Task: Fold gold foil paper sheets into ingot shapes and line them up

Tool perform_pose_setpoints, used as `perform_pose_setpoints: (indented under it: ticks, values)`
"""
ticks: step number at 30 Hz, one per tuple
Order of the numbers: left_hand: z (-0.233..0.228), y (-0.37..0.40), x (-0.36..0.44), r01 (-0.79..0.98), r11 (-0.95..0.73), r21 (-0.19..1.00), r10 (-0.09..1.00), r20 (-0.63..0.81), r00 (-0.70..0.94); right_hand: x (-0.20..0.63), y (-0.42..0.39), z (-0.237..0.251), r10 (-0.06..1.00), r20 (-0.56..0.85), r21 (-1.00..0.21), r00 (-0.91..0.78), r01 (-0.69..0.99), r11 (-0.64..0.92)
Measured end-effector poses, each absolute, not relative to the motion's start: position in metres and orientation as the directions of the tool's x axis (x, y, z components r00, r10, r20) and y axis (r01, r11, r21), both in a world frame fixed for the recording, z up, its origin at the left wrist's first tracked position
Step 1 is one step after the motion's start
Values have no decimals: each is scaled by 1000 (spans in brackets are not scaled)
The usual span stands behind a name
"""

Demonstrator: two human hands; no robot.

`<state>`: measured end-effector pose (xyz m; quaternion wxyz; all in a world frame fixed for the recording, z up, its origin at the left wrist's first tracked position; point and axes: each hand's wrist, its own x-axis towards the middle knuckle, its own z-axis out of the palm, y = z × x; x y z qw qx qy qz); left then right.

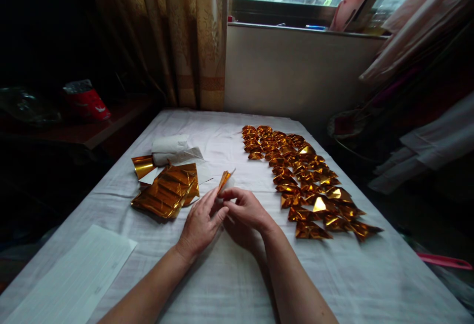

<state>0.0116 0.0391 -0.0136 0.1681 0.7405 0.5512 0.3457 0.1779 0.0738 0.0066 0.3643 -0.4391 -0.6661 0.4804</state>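
Observation:
Both hands meet at the middle of the white cloth-covered table [222, 284]. My left hand [200, 222] and my right hand [244, 209] pinch one small sheet of gold foil paper [224, 180], which sticks up between the fingertips, partly folded, white side showing. A loose stack of unfolded gold foil sheets [166, 191] lies just left of my left hand. To the right, several folded gold foil pieces [303, 181] lie in rows running from the far middle toward the near right.
A white paper roll [168, 148] lies behind the foil stack. A lined white sheet [74, 279] rests at the near-left table edge. A red container [86, 101] sits on a dark side shelf at left. Curtain, wall and window stand behind the table.

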Motion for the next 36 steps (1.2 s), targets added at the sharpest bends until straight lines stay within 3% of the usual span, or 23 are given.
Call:
perform_pose_setpoints:
  ticks: [5, 8, 12, 16, 19, 23, 27, 31, 36]
  values:
    - [-8, 44, 10, 513, -261, 818, 954, 300, 7, 171, 71, 13, 908, 67, -971, -415, 183, 156]
    - [-8, 48, 6, 423, -213, 881, 960, 268, -75, 173, 71, 16, 911, 102, -946, -400, 245, 214]
    - [-4, 51, 0, 375, -162, 913, 971, 216, -106, 184, 76, 19, 964, 211, -878, -163, 402, 261]
    - [5, 52, -2, 395, -161, 904, 969, 221, -110, 195, 80, 20, 969, 248, -890, 21, 401, 219]
    - [9, 52, -2, 352, -155, 923, 976, 198, -89, 197, 81, 17, 981, 177, -923, -76, 335, 192]
    - [13, 52, -2, 287, -35, 957, 998, 51, -46, 197, 81, 14, 966, 146, -940, -212, 274, 202]
    - [13, 52, -6, 363, -188, 913, 977, 213, -30, 198, 81, 13, 943, 252, -916, -220, 261, 305]
    - [1, 55, -13, 469, -452, 759, 885, 448, 127, 203, 82, 7, 927, 300, -911, -225, 222, 349]
    - [-18, 59, -18, 556, -595, 580, 802, 470, 368, 214, 84, -5, 930, 213, -865, -301, 383, 322]
